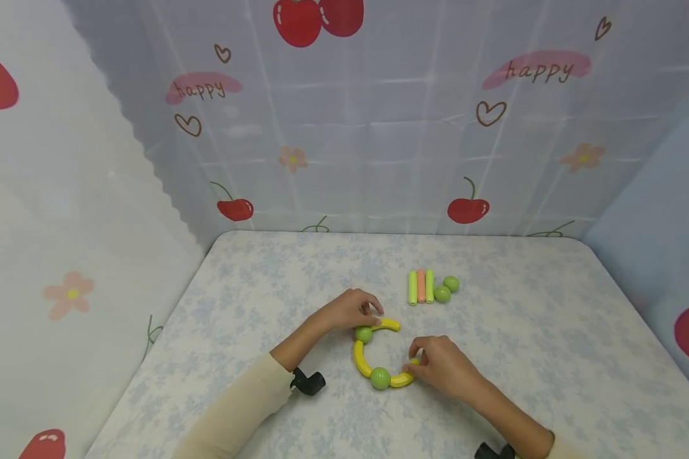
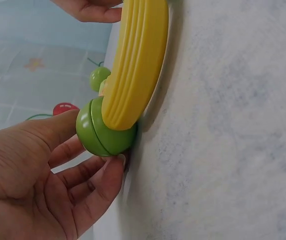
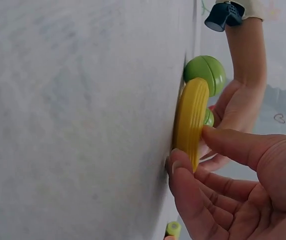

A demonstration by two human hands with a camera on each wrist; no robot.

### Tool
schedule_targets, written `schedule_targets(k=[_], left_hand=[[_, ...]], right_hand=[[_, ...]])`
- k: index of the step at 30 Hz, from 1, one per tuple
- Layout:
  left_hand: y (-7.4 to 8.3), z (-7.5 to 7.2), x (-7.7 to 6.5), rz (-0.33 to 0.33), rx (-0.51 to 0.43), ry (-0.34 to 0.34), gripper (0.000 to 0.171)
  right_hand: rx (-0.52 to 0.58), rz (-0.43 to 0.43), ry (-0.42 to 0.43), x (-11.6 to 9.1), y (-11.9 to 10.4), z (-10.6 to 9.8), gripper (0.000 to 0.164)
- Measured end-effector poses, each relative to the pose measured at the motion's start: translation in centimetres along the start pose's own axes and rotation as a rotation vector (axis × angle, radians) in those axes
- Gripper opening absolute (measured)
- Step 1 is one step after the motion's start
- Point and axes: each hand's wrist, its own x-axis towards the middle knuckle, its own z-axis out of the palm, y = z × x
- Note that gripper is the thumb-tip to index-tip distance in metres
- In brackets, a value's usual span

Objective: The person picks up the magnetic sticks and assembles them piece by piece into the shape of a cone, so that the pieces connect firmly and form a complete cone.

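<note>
On the table lies a C-shaped line of three curved, ribbed yellow pieces like toy bananas, with two grooved green balls between them. My left hand (image 1: 347,309) curls over the upper yellow piece (image 1: 389,324), its thumb and finger at the end beside the upper green ball (image 2: 105,127). That gripped end is hidden behind the ball in the left wrist view. The left yellow piece (image 1: 362,359) runs down to the lower green ball (image 1: 381,378). My right hand (image 1: 444,366) pinches the free end of the lower yellow piece (image 3: 190,117) between thumb and fingers.
Behind the C stand two light-green sticks (image 1: 413,288) with a pink stick (image 1: 421,285) between them. Two more green balls (image 1: 443,293) sit right beside them. A patterned curtain (image 1: 350,153) hangs behind the table (image 1: 252,274). Each wrist carries a black camera (image 1: 309,383).
</note>
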Motion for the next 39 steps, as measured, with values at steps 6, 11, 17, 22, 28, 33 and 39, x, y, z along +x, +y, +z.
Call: schedule_targets(k=[6, 11, 17, 22, 28, 33, 39], left_hand=[[-0.2, 0.1, -1.0, -0.027, -0.036, -0.016, 0.016], [-0.1, 0.1, -2.0, -0.027, -0.034, -0.010, 0.019], [-0.1, 0.5, -3.1, -0.037, -0.046, 0.034, 0.027], [-0.1, 0.8, -3.9, -0.053, -0.068, 0.067, 0.026], [-0.1, 1.5, -4.6, -0.071, -0.071, 0.127, 0.027], [-0.1, 1.9, -4.9, -0.067, -0.069, 0.161, 0.027], [0.2, 2.0, -5.3, -0.076, -0.075, 0.135, 0.030]], right_hand=[[0.051, -0.048, -0.011, 0.4, 0.2, 0.1, 0.010], [0.066, -0.087, 0.006, 1.2, 0.5, 0.0, 0.007], [0.049, -0.095, 0.032, 2.6, 0.8, -0.5, 0.008], [0.010, -0.096, 0.062, 3.8, 0.9, -0.8, 0.010], [-0.028, -0.079, 0.096, 5.0, 0.8, -0.8, 0.008], [-0.046, -0.099, 0.112, 5.7, 0.7, -0.8, 0.009], [-0.028, -0.096, 0.105, 6.2, 0.7, -0.9, 0.009]])
